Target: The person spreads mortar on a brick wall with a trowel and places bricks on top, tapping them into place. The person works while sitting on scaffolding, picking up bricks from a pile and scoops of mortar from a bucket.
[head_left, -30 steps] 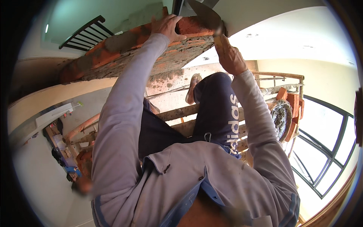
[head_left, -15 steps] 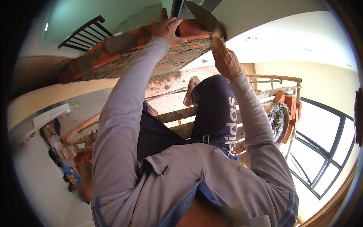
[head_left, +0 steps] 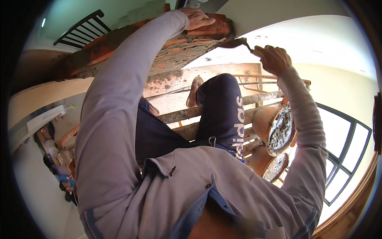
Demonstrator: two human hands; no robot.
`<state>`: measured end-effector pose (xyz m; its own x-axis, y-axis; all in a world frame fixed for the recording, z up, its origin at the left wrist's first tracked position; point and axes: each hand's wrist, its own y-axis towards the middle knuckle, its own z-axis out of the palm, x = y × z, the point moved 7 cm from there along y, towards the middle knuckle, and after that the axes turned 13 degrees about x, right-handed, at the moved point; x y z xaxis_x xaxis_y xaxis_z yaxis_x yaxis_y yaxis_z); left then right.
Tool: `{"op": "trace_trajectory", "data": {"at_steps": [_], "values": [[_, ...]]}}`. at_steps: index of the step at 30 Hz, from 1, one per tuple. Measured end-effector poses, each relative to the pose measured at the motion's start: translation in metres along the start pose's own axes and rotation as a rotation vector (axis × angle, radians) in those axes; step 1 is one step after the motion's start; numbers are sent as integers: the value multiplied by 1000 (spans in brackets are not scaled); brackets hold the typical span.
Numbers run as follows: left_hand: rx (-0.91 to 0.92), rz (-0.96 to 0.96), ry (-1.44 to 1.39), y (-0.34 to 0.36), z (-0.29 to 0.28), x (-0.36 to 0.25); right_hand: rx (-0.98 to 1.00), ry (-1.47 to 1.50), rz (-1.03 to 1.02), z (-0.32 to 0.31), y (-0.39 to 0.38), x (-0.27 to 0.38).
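Note:
My left hand (head_left: 196, 19) grips the top of the end brick (head_left: 219, 28) on a rough brick wall (head_left: 119, 59) smeared with grey mortar, its fingers bent over the brick. In my right hand (head_left: 275, 59), a trowel's handle is held in closed fingers. The dark trowel blade (head_left: 234, 43) reaches left, tilted, to the wall's lower edge just under the end brick. Whether the blade touches the mortar there I cannot tell.
My legs rest over scaffold poles (head_left: 179, 115). Two buckets (head_left: 262, 119) (head_left: 262, 159) of wet grey material sit to the right, near a dark-framed window (head_left: 350, 147). A dark railing (head_left: 79, 30) is behind the wall at upper left; cluttered items (head_left: 51, 147) lie below left.
My left hand has shifted up and right along the brick. My right hand has moved right, bringing the trowel down from above the end brick to its underside. More of the buckets shows.

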<state>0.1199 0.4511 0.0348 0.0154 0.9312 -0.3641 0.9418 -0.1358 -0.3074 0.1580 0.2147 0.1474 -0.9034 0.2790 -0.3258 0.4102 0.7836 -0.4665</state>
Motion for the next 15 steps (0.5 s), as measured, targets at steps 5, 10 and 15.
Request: {"op": "trace_trajectory", "data": {"at_steps": [5,10,15], "values": [[46,60,-112,-16,-18,2,-162,-65,-179,-42,23,27],[32,99,-121,-13,-16,4,-105,-137,-133,-58,34,41],[66,107,-174,-17,-17,6,-4,-35,-244,-76,56,77]]}}
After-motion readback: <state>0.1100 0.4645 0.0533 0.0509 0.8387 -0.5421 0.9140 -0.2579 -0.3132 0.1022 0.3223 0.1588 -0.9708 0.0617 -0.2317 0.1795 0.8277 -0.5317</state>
